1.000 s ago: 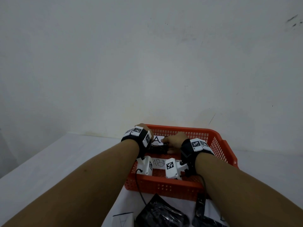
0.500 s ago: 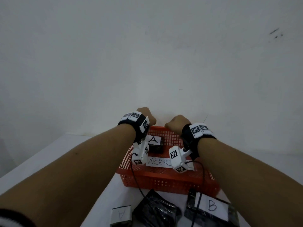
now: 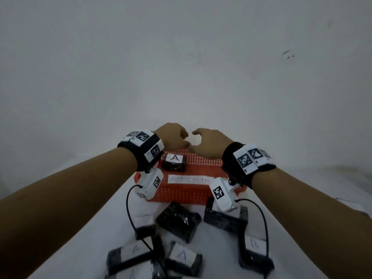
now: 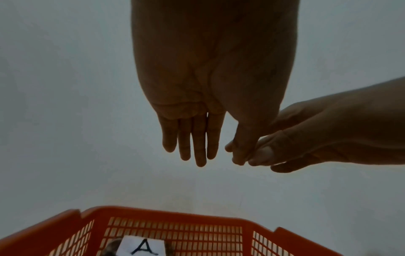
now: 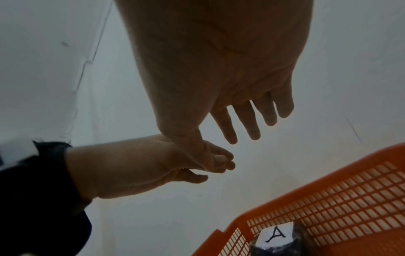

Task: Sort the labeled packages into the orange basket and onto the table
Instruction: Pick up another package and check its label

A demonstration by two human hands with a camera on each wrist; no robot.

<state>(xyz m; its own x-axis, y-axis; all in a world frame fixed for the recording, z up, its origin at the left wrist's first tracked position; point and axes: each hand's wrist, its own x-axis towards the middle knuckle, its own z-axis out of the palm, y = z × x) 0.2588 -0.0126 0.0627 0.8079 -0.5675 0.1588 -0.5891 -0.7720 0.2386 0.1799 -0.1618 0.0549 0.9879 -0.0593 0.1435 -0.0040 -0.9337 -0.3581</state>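
White wall behind; both hands point(image 3: 189, 140) empty, fingers relaxed, thumbs touching above basket point(image 3: 203, 163); A-package point(image 3: 174, 162) below.

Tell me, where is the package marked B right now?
In the head view the package marked B lies on the white table, outside the orange basket, near the lower right, beneath the right forearm and beside an unlabeled black package.

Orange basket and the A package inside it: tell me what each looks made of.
Orange basket: apparently moulded plastic, matte, its walls a regular grid of slots. A package: seemingly wrapped in black plastic film, glossy and crinkled, with a white label, probably paper, bearing a handwritten A.
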